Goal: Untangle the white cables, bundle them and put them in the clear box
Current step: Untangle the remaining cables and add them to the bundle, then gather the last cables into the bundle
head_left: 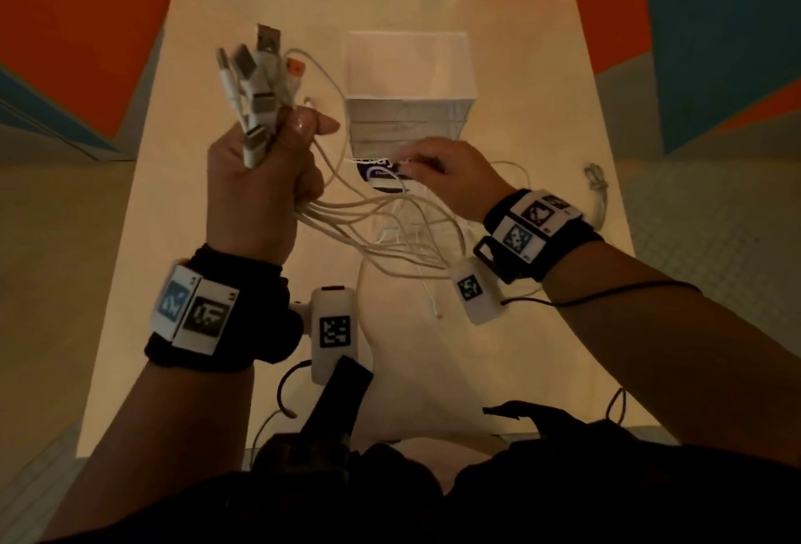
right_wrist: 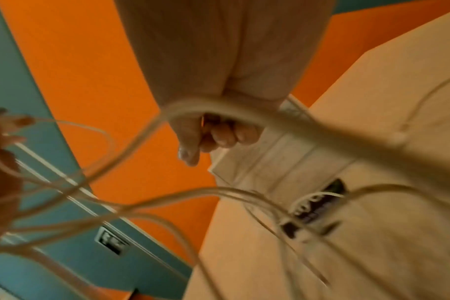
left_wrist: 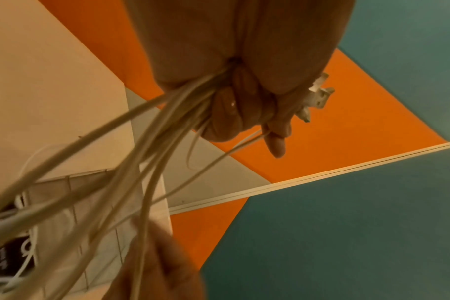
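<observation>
- The clear box [head_left: 407,110] stands on the desk [head_left: 542,110], toward its far side, near the middle.
- The left hand [head_left: 260,179] is raised left of the box, with the plug ends [head_left: 260,84] above it.
- The white cables [head_left: 381,231] run from that hand rightward, down to the desk near the box.
- The right hand [head_left: 450,179] is just before the box's near wall.
- A loose cable [head_left: 600,188] lies on the desk, right of the right hand.

You can't read any full word here. The dark label [head_left: 381,175] at the near foot of the clear box [head_left: 409,79] shows only blurred white letters.
</observation>
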Available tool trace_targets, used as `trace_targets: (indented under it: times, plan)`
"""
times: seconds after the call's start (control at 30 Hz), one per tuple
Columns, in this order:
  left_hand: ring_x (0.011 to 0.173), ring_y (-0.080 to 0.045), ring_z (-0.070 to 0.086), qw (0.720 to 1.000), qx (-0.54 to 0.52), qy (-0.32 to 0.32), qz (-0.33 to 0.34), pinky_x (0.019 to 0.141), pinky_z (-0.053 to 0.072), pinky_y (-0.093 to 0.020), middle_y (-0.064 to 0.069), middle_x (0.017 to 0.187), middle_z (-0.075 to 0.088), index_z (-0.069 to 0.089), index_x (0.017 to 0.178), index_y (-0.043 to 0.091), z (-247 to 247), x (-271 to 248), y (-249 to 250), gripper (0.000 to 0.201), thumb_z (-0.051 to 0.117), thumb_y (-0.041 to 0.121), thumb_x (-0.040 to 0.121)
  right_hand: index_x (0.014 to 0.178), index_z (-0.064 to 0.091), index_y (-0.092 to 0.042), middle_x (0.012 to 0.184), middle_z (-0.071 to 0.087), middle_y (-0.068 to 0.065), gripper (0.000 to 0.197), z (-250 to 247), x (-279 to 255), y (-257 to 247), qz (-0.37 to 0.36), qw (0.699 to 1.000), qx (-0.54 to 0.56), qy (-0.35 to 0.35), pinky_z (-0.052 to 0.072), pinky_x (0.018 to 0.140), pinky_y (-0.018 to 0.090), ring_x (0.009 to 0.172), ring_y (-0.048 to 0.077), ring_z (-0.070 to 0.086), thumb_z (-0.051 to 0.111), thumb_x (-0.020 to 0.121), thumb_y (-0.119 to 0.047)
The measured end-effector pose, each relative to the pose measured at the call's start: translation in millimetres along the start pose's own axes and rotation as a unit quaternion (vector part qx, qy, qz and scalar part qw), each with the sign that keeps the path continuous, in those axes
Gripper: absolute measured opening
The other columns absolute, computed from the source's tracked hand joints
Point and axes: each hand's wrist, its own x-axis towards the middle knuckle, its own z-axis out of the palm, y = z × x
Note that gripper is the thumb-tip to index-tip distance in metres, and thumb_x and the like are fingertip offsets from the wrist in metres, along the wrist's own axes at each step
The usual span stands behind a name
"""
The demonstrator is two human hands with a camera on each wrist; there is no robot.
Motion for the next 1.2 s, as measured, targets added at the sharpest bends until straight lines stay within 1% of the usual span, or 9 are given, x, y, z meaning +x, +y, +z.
trace_targets:
  times: [0.1,0.2,0.33,0.53,0.63,0.73,0.83,1.0,1.2]
  plan:
    - [0.042,-0.012,0.023,1.0,0.002,-0.026,-0.01,0.047,0.025,-0.022,-0.002,0.05,0.025,0.071,0.075,0.021,7.5,-3.4,-1.7,0.028,0.05,0.013,0.092,0.116,0.062,-0.025,0.08,0.054,-0.01,0.028,5.1,9.4,-21.0,-0.049,0.988,-0.033,-0.144,0.039,0.072,0.011,0.072,0.001,0.05,0.058,0.09,-0.017]
    - [0.044,-0.017,0.021,1.0,0.004,-0.02,-0.006,0.047,0.024,-0.023,0.001,0.049,0.026,0.072,0.076,0.023,9.5,-2.9,1.9,0.029,0.05,0.013,0.092,0.105,0.068,-0.016,0.074,0.046,-0.02,0.021,17.6,11.7,-19.5,-0.073,0.936,-0.158,-0.306,0.032,0.065,0.011,0.069,-0.002,0.044,0.051,0.093,-0.013]
    - [0.043,-0.015,0.02,1.0,0.001,0.008,0.004,0.046,0.023,-0.023,0.002,0.048,0.027,0.072,0.076,0.022,-2.4,-1.0,8.7,0.028,0.051,0.016,0.092,0.099,0.069,-0.012,0.085,0.061,-0.003,0.029,14.3,0.9,3.3,-0.012,0.909,-0.221,-0.354,0.04,0.066,0.02,0.076,0.015,0.055,0.046,0.087,0.001]
    - [0.048,-0.023,0.018,0.999,0.051,0.014,0.008,0.047,0.018,-0.033,-0.015,0.064,0.03,0.073,0.076,0.029,-9.4,-6.0,12.5,0.035,0.048,0.012,0.093,0.098,0.068,-0.009,0.096,0.061,0.003,0.019,-8.2,-6.9,15.6,0.039,0.964,-0.19,-0.183,0.047,0.074,0.022,0.071,0.01,0.057,0.049,0.093,-0.01]
    - [0.043,-0.016,0.03,0.993,0.116,0.011,-0.003,0.047,0.027,-0.027,0.0,0.047,0.035,0.073,0.079,0.03,-7.2,-5.9,7.3,0.026,0.054,0.016,0.092,0.097,0.068,-0.005,0.092,0.062,0.007,0.02,-13.6,-2.7,10.4,0.005,0.992,-0.128,-0.016,0.042,0.067,0.013,0.063,0.006,0.052,0.05,0.094,-0.015]
    - [0.044,-0.014,0.034,0.984,0.167,0.055,-0.037,0.046,0.031,-0.027,0.0,0.051,0.045,0.072,0.075,0.032,4.5,-3.3,-4.6,0.024,0.061,0.016,0.089,0.095,0.069,-0.006,0.09,0.063,0.003,0.015,-15.5,1.7,-9.9,-0.027,0.997,-0.022,0.066,0.05,0.073,0.022,0.069,0.007,0.058,0.056,0.09,-0.01]
    - [0.048,-0.018,0.031,0.981,0.169,0.058,-0.071,0.047,0.031,-0.03,-0.012,0.063,0.047,0.071,0.075,0.02,17.9,-3.8,-18.1,0.015,0.065,0.015,0.087,0.092,0.069,-0.005,0.085,0.064,0.003,0.01,-16.4,4.3,-37.0,-0.06,0.995,0.052,0.064,0.056,0.072,0.031,0.069,0.015,0.064,0.061,0.087,-0.008]
    - [0.045,-0.013,0.029,0.984,0.143,0.032,-0.103,0.045,0.028,-0.026,0.005,0.044,0.035,0.053,0.064,0.008,31.8,-6.2,-29.2,0.026,0.066,0.011,0.086,0.086,0.066,-0.01,0.078,0.063,-0.005,0.004,-14.9,3.5,-71.4,-0.108,0.99,0.08,0.041,0.055,0.073,0.034,0.075,0.018,0.065,0.062,0.084,-0.01]
    - [0.042,-0.009,0.03,0.991,0.098,0.051,-0.08,0.045,0.028,-0.024,0.011,0.04,0.042,0.065,0.081,0.0,29.3,-3.8,-24.3,0.013,0.058,0.007,0.091,0.097,0.062,-0.008,0.075,0.058,0.001,0.011,-15.2,-4.1,-60.4,-0.044,0.992,0.115,0.026,0.048,0.061,0.02,0.063,0.01,0.055,0.062,0.086,-0.009]
